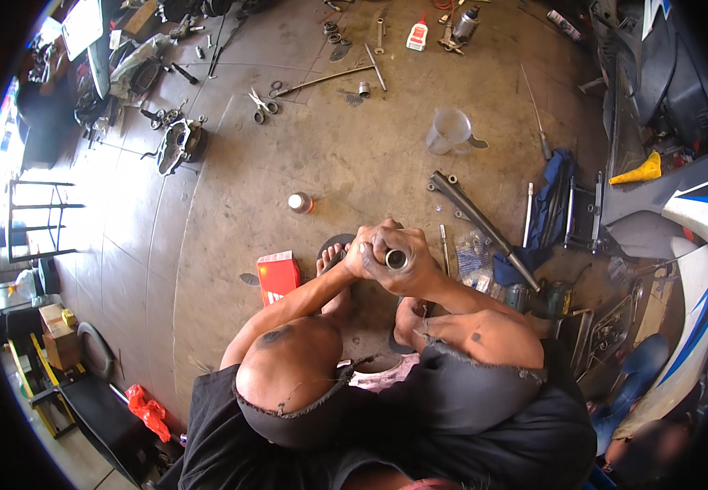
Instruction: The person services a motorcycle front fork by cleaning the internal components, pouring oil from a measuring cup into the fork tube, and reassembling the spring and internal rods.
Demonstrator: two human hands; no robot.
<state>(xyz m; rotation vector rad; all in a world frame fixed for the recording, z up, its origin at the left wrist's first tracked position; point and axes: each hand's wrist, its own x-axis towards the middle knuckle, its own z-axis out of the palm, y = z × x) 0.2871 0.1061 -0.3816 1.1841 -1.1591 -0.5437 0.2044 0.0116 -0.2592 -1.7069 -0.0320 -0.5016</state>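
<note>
Between my knees, a round metal tube [396, 260] points its open end up toward me; its length is hidden below. My right hand [413, 276] is closed around it just under the rim. Pressed against the right hand, my left hand [359, 255] is closed too, its fingers curled at the far side. Whether it grips the tube or the right hand is hidden. Ahead and to the right lies a long dark fork leg [484, 224] with lugs at its far end. A red and white box [278, 276] rests by my left foot, with a white-capped bottle [300, 202] beyond it.
A clear plastic cup [448, 131], scissors [262, 106] and a metal rod [325, 81] lie ahead on the floor. A glue bottle [417, 35] is farther off. An engine casing [180, 147] sits at left; a motorcycle fairing [701, 286] stands at right beside blue cloth [550, 196].
</note>
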